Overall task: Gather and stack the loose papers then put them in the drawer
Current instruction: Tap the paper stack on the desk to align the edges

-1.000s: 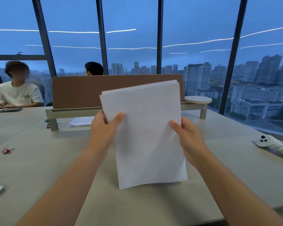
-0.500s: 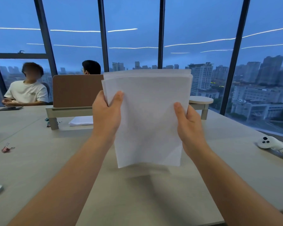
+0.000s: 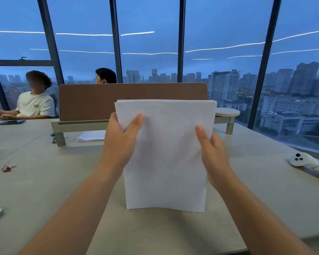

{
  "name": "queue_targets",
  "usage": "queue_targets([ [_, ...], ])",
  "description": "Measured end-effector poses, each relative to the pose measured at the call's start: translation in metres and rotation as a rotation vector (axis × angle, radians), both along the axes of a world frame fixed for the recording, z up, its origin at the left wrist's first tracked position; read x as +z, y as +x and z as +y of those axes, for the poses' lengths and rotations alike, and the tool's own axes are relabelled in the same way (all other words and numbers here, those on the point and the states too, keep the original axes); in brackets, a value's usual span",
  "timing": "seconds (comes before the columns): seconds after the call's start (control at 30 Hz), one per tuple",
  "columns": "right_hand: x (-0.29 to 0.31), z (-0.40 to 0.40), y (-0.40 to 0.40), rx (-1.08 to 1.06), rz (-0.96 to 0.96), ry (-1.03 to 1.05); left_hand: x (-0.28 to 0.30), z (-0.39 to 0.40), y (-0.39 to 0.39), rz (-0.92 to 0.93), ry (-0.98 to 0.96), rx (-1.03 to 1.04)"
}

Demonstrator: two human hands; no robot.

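**Paper stack held upright on the tabletop**

The left hand and right hand are gripping opposite side edges of the paper stack, thumbs pressing its front face. The stack is standing upright, its lower edge appearing to rest on the tabletop. A second pile of paper is lying beneath the desk divider. A pink binder clip is lying at left, a white controller at right.
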State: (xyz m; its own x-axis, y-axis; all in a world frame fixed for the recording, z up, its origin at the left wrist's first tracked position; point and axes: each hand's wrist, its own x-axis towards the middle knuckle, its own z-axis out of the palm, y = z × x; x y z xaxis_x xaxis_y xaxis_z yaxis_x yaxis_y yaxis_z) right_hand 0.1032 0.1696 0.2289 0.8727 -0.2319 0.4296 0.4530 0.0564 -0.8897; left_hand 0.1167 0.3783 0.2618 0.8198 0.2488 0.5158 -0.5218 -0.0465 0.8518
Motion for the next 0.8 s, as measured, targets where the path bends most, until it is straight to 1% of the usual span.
queue_targets([
  [0.1, 0.007, 0.003, -0.001, -0.021, -0.035, -0.013, 0.004, 0.004, 0.0, -0.034, 0.003, -0.009],
  [0.23, 0.007, 0.002, 0.001, -0.028, -0.014, 0.0, 0.007, 0.007, 0.002, -0.043, -0.021, -0.032],
  [0.33, 0.002, 0.002, 0.001, -0.023, -0.002, 0.026, 0.002, 0.011, 0.007, 0.015, -0.074, 0.002],
  [0.43, -0.007, 0.004, 0.0, 0.016, 0.06, 0.023, -0.011, 0.007, 0.01, 0.121, -0.094, -0.074],
  [0.53, -0.007, 0.006, -0.001, 0.022, 0.077, -0.004, -0.014, 0.003, 0.009, 0.182, -0.159, -0.112],
  [0.6, -0.001, 0.005, 0.002, 0.004, 0.059, -0.001, -0.008, 0.002, 0.009, 0.184, -0.188, -0.117],
  [0.7, 0.008, 0.004, 0.006, 0.002, 0.037, 0.016, -0.004, 0.003, 0.011, 0.131, -0.188, -0.063],
  [0.77, -0.001, 0.003, 0.006, 0.028, 0.065, 0.015, -0.014, 0.005, 0.012, 0.141, -0.18, -0.069],
  [0.8, -0.011, 0.002, 0.004, 0.039, 0.096, 0.007, -0.024, 0.005, 0.011, 0.176, -0.179, -0.093],
])
